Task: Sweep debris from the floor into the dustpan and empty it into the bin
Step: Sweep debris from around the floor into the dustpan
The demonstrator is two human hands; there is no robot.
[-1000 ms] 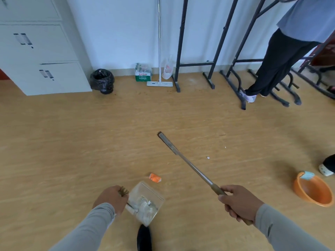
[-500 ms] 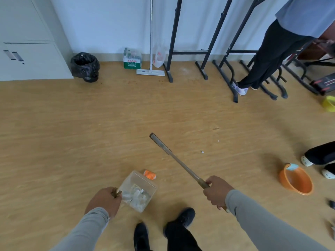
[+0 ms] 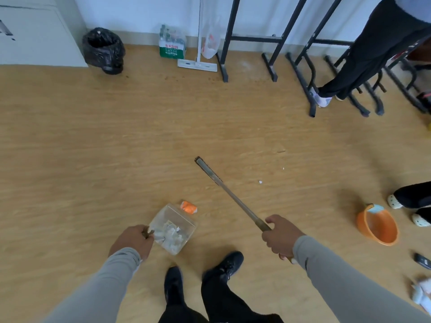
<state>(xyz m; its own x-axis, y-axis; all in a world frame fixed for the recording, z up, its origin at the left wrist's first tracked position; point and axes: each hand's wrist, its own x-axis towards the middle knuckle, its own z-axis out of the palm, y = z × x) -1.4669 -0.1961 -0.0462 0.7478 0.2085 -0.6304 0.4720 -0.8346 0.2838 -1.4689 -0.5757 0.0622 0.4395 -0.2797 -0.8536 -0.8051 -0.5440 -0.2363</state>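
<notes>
My left hand (image 3: 134, 240) grips the short handle of a clear plastic dustpan (image 3: 173, 227) that holds white scraps, low over the wooden floor. An orange scrap (image 3: 188, 207) lies just beyond its far edge. My right hand (image 3: 278, 236) grips the long metal handle of the broom (image 3: 229, 194), whose far end points up and left across the floor. Two small white bits (image 3: 260, 182) lie on the floor to the right of the broom. The bin (image 3: 103, 49), lined with a black bag, stands at the far left by the wall.
A white cabinet (image 3: 35, 36) is beside the bin. A bottle pack (image 3: 172, 44), a flat mop (image 3: 197, 64) and black metal stands (image 3: 270, 66) line the wall. Another person (image 3: 363, 54) stands at the upper right. An orange basin (image 3: 377, 226) and someone's feet are at right.
My view has dropped and shifted, so my own feet now show. The bin looks nearer. Both hands keep their holds, and the dustpan sits by the orange scrap as before.
</notes>
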